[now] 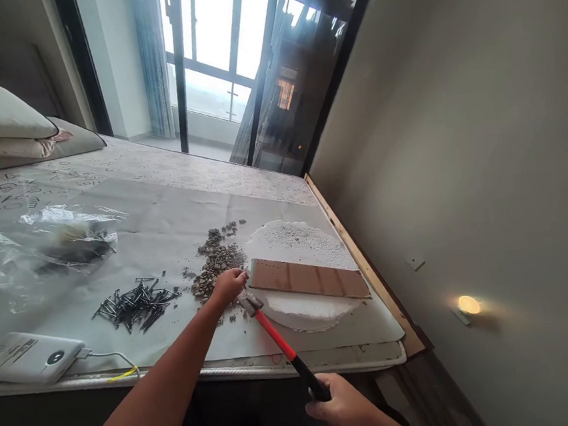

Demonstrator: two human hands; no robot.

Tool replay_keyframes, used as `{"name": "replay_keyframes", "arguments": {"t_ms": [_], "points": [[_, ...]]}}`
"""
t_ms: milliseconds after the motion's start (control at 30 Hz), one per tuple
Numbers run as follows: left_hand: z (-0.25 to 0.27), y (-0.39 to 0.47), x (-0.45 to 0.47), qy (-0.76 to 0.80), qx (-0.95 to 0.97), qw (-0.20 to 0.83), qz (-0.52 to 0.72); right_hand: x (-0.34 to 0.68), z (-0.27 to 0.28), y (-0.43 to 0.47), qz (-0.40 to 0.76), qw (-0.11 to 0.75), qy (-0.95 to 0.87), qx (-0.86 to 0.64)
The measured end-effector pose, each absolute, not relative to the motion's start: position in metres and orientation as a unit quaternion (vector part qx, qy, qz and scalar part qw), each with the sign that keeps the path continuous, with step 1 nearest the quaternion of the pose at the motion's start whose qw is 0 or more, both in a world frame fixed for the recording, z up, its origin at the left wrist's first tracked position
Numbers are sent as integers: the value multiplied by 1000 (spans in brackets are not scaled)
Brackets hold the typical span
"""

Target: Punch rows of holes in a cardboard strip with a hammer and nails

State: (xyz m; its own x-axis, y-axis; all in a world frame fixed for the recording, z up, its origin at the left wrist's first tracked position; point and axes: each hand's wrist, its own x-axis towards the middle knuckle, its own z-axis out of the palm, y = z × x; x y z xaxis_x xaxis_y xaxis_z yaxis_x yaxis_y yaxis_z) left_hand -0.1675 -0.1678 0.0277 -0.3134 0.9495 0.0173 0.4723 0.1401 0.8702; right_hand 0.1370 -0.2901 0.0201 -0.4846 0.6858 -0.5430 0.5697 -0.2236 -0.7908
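Our right grip (340,405) was clamped round the black end of the hammer (278,337), near the edge of the bed. We had its handle slanting up and to the left, red along the middle, with the metal head just below our other hand, beside the board's left end. Whether that head touched anything, we could not tell.

Our left grip (228,285) reached in over the near side of the gravel (218,259), its fingers bent close to the same end of the board (310,279). We could not tell whether those fingers were pressed together or had something small between them.

We had the board lying flat, a brown strip with a row of dark dots along its far edge towards the left. It lay across a white slab (303,311), which showed on both its far and near sides; the far part looked rough and crumbly. Under all this we had a pale sheet (173,213) spread over the patterned mattress (159,165).

To the left of the gravel we had a loose heap of dark nails (135,304), well apart from the board. Beyond the nails lay a clear bag (66,241) with something dark in it, and nearer us, a white power bank (37,357) with its cable (111,355) plugged in.
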Motion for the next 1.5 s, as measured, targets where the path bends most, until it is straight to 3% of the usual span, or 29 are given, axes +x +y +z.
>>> {"name": "replay_keyframes", "arguments": {"t_ms": [133, 200, 433, 600, 800, 1200, 1500], "points": [[32, -168, -154, 719, 568, 198, 347, 155, 28, -288, 659, 109, -564, -485], [35, -169, -151, 719, 565, 205, 348, 165, 31, -280, 664, 142, -557, -478], [33, -178, -142, 645, 509, 446, 355, 195, 39, -256, 666, 213, -523, -488], [41, -172, -143, 667, 566, 332, 354, 204, 41, -257, 676, 223, -519, -474], [46, -159, -142, 645, 561, 307, 417, 204, 34, -263, 688, 204, -511, -474], [17, -139, -136, 668, 598, 251, 366, 196, 40, -267, 684, 178, -522, -477], [23, -142, -135, 647, 598, 293, 371, 200, 33, -267, 685, 188, -513, -482]]}}
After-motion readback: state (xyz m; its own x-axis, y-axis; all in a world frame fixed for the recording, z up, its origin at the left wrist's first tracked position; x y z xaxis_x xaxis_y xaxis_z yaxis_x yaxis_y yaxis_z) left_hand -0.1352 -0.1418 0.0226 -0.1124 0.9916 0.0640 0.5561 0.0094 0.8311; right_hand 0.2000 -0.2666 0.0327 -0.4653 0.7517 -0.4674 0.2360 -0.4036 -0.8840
